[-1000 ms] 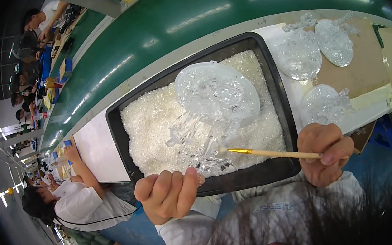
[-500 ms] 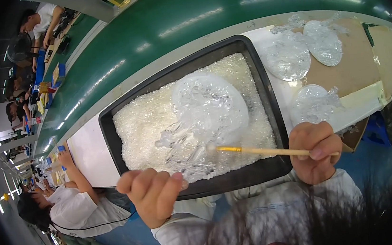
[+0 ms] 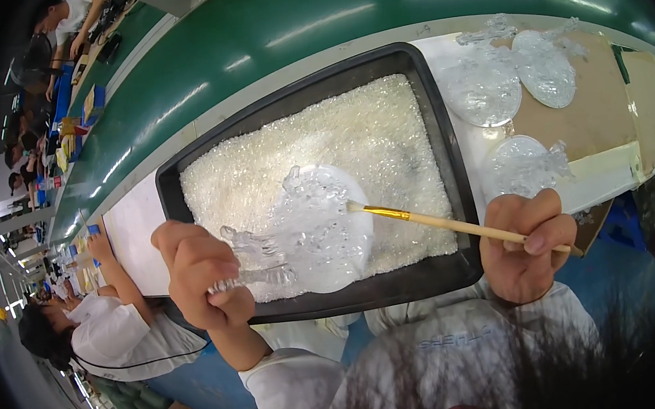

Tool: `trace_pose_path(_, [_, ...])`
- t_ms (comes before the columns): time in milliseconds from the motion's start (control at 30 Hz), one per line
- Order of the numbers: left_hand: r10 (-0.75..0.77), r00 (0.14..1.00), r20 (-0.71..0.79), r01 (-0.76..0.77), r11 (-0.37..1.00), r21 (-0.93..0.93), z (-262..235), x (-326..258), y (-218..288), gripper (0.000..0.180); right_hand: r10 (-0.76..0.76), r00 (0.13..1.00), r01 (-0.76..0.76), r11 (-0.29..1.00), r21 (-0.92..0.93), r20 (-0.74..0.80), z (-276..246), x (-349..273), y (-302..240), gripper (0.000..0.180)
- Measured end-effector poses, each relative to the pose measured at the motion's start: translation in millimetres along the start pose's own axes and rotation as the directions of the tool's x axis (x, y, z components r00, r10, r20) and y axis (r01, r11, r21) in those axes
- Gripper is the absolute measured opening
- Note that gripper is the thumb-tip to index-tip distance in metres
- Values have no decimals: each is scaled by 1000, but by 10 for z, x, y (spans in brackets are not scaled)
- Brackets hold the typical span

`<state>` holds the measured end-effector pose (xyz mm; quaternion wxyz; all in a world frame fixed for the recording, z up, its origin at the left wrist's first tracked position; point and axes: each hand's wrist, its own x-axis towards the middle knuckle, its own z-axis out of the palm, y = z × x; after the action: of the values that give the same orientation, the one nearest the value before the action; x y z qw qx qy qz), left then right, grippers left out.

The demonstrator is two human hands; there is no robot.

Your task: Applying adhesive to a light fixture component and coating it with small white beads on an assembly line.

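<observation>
The clear disc has tipped lower over the black tray; left hand grips it, right hand now brushes it with the paintbrush

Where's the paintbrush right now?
Head view: the paintbrush is in the right hand, bristles on the clear ornament held over the black tray.
</observation>
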<state>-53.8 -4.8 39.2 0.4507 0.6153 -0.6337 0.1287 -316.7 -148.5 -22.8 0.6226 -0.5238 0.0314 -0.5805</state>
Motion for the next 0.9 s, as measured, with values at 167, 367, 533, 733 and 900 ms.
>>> trace_pose_path(167, [5,996,92,-1,999,-52,-79,30,-98,28,31,998,-29,999,-38,47,-22,-13,-23,14])
trace_pose_path(367, [-168,985,49,174,921,-348,-121,18,-138,17,105,987,-87,986,-141,121,99,137,-105,10])
trace_pose_path(533, [-207,978,-10,187,903,-386,-159,-35,-127,17,71,990,-51,985,-163,122,290,181,-5,18])
trace_pose_path(733, [-60,980,-191,26,984,-174,-119,-69,41,17,171,969,-139,975,-176,181,233,176,19,11])
trace_pose_path(900, [214,968,-128,-217,976,-5,-226,-163,8,17,101,953,-91,995,-48,284,257,208,93,8])
